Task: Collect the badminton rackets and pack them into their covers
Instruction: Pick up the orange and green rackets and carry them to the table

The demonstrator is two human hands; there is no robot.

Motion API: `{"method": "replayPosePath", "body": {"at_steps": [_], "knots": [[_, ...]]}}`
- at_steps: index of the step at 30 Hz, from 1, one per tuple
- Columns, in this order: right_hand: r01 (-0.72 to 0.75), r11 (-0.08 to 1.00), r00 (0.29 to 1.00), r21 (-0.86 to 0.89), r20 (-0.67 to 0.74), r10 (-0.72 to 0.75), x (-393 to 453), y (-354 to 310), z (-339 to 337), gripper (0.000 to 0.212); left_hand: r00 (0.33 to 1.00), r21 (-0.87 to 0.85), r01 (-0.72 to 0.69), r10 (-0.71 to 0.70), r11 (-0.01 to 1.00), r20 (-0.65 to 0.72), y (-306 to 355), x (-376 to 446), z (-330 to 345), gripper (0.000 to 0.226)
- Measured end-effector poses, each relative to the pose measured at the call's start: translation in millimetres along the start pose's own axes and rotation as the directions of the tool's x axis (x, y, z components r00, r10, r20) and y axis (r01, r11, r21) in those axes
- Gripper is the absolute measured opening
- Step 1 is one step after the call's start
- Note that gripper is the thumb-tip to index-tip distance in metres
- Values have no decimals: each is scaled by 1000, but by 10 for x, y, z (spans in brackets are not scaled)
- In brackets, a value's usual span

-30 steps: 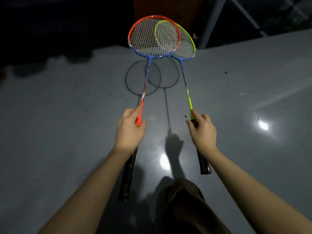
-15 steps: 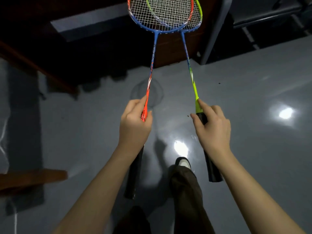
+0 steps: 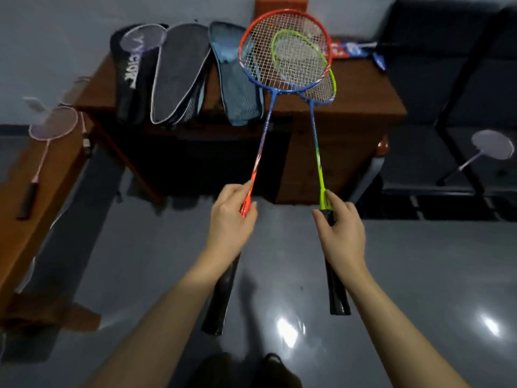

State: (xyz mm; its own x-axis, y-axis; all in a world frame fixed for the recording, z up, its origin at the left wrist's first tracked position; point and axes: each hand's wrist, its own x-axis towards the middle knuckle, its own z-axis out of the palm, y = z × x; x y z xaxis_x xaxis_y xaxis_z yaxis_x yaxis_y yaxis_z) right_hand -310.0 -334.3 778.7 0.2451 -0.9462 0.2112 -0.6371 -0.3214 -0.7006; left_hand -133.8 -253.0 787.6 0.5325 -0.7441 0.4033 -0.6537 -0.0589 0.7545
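Note:
My left hand (image 3: 230, 219) grips the orange-and-blue racket (image 3: 265, 124) just above its black handle. My right hand (image 3: 340, 233) grips the yellow-green racket (image 3: 317, 152) at the top of its handle. Both rackets point forward, and their heads overlap above the brown desk (image 3: 361, 88). Several covers lie side by side on that desk: a black one (image 3: 130, 77), a grey one (image 3: 179, 71) and a blue-grey one (image 3: 237, 93). A pale racket head (image 3: 142, 37) rests on the black cover.
A pink racket (image 3: 47, 141) lies on a brown bench (image 3: 16, 219) at the left. A lilac racket (image 3: 484, 149) rests on dark seats at the right. A red-and-blue item (image 3: 349, 49) sits at the desk's far right. The floor (image 3: 433, 275) is glossy grey.
My view has lifted from the floor to the desk, bringing the covers and other rackets into sight. Both hands keep their grips, and the two racket heads now sit over the desk.

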Motion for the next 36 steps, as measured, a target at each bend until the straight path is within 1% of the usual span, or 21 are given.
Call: {"method": "replayPosePath", "body": {"at_steps": [3, 6, 8, 12, 16, 19, 20, 24, 27, 32, 34, 36], "knots": [[43, 999, 999, -13, 10, -43, 472, -114, 83, 45, 998, 16, -5, 6, 1000, -67, -35, 417, 26, 40], [78, 996, 997, -42, 15, -77, 949, -246, 276, 44, 994, 43, 30, -25, 999, -109, -176, 868, 39, 41], [78, 995, 997, -59, 15, -77, 1285, -348, 454, 43, 989, 37, 58, -52, 998, -135, -322, 1194, 28, 42], [65, 997, 998, -51, -23, -66, 1970, -598, 889, 43, 987, 30, 51, -46, 998, -153, -666, 1962, -28, 41], [30, 997, 999, -73, -25, -32, 2624, -944, 1341, 44, 992, 32, 63, -59, 997, -115, -1010, 2798, -129, 43], [5, 994, 999, -105, -42, -9, 3035, -1149, 1617, 43, 992, 24, 55, -52, 998, -116, -1275, 3307, -188, 40], [-1, 996, 999, -93, -48, -4, 3151, -1190, 1697, 43, 991, 17, 59, -57, 998, -125, -1348, 3449, -197, 40], [-30, 997, 994, 76, -103, 37, 3549, -1261, 1951, 41, 986, -25, 108, -110, 994, -125, -1553, 3963, -118, 40], [-11, 997, 993, 75, -118, 20, 3863, -1230, 2066, 41, 988, 5, 126, -125, 992, -88, -1721, 4325, 81, 41], [54, 998, 998, -40, -16, -55, 4373, -1043, 2255, 42, 978, 59, 207, -208, 977, 10, -2027, 4821, 584, 38], [90, 994, 996, -61, 28, -88, 4515, -912, 2327, 42, 971, 78, 234, -237, 969, 42, -2112, 4964, 817, 38], [117, 990, 991, -74, 77, -112, 4643, -762, 2388, 42, 953, 112, 290, -298, 950, 61, -2171, 5097, 1048, 37]]}}
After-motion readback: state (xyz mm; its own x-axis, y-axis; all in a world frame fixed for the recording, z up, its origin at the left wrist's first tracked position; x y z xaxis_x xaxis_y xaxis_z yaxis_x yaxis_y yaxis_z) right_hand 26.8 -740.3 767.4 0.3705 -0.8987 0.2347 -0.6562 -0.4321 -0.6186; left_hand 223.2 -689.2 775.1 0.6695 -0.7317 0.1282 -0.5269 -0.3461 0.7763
